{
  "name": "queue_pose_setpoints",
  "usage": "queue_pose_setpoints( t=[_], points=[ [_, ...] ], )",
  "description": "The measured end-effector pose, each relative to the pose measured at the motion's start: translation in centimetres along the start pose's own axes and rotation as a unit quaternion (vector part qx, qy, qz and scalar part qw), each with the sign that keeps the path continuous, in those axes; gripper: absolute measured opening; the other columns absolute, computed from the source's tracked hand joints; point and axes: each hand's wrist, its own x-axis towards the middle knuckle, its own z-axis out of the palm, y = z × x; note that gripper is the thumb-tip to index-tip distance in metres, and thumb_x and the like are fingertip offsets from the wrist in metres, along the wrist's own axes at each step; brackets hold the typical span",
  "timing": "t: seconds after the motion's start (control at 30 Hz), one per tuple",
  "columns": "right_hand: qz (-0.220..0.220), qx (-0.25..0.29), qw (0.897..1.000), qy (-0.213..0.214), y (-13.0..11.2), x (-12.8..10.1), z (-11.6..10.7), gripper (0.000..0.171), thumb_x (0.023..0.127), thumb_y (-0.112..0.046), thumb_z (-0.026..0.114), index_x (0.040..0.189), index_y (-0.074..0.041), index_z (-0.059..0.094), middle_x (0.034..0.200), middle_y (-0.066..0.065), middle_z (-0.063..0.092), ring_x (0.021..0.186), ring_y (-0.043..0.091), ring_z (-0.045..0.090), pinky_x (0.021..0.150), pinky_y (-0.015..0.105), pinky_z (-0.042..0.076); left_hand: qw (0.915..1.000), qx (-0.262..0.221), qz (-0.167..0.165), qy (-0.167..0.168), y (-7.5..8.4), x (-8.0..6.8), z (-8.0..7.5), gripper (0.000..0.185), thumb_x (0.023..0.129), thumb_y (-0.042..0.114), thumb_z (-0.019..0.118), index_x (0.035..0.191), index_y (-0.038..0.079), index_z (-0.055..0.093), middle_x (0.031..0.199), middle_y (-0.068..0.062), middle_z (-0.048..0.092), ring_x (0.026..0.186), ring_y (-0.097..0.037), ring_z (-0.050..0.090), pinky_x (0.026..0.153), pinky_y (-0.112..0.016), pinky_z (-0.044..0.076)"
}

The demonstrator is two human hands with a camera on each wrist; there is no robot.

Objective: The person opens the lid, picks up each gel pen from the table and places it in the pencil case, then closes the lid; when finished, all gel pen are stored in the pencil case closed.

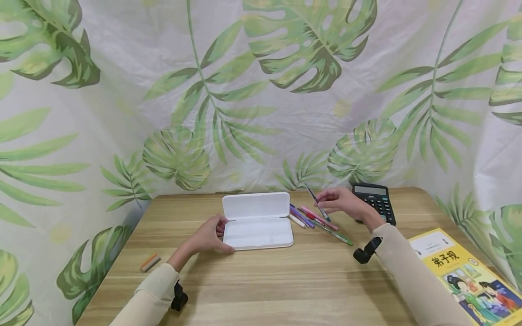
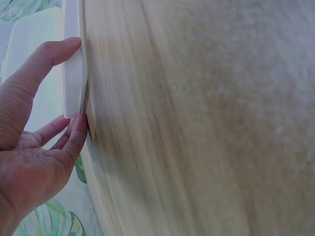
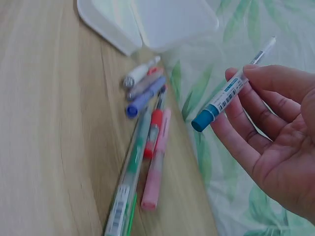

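A white pencil case (image 1: 258, 222) lies open on the wooden table (image 1: 285, 280), its lid tilted up toward the back. My left hand (image 1: 210, 235) grips the case's left end (image 2: 74, 73), thumb and fingers on its edge. Above a loose pile of pens (image 1: 316, 219) my right hand (image 1: 342, 203) pinches a clear pen with a teal cap (image 3: 231, 88) and holds it off the table. The pile (image 3: 145, 147) has pink, red, green, purple and white pens and lies just right of the case (image 3: 147, 22).
A black calculator (image 1: 375, 201) sits behind my right hand. A yellow book (image 1: 465, 276) lies at the table's right front. A small orange and grey eraser (image 1: 150, 262) rests near the left edge. Leaf-print cloth hangs all around.
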Motion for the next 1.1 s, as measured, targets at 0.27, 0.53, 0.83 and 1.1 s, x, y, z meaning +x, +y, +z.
queue_pose_setpoints(
  t=[0.27,0.53,0.83,1.1],
  points=[
    [-0.058,0.011,0.998,-0.015,-2.1,0.9,2.8,0.037,0.096,-0.009,0.069,0.126,0.01,0.06,0.11,0.009,0.071,0.098,0.016,0.069,0.089,0.041,0.06,1.0,-0.005,0.005,0.0,-0.2,-0.1,0.1,0.078,0.06,0.013,0.098,0.119,-0.005,0.05,0.107,-0.015,0.057,0.098,-0.023,0.057,0.091,-0.039,0.053],
    [-0.082,0.02,0.996,-0.01,-3.9,2.6,6.3,0.031,0.092,-0.002,0.072,0.12,0.009,0.064,0.102,0.001,0.072,0.093,0.011,0.069,0.089,0.033,0.059,1.0,-0.004,-0.007,0.0,-0.1,-0.3,-0.1,0.079,0.061,0.013,0.098,0.121,-0.006,0.05,0.109,-0.016,0.056,0.1,-0.025,0.057,0.092,-0.042,0.053],
    [-0.099,-0.034,0.994,-0.001,-4.7,4.8,10.3,0.025,0.09,-0.007,0.077,0.112,0.001,0.071,0.105,0.013,0.074,0.093,0.012,0.069,0.084,0.025,0.056,1.0,0.001,-0.009,-0.003,0.1,-0.4,-0.1,0.079,0.061,0.013,0.098,0.121,-0.005,0.05,0.11,-0.016,0.057,0.101,-0.025,0.058,0.093,-0.042,0.053],
    [-0.107,-0.05,0.993,0.018,-3.8,6.7,12.5,0.022,0.088,-0.003,0.077,0.109,0.001,0.072,0.098,0.01,0.074,0.087,0.009,0.067,0.079,0.025,0.055,1.0,-0.001,-0.006,0.002,0.6,-0.3,0.1,0.078,0.061,0.014,0.098,0.119,-0.006,0.05,0.11,-0.017,0.056,0.101,-0.025,0.057,0.093,-0.04,0.052]
  ],
)
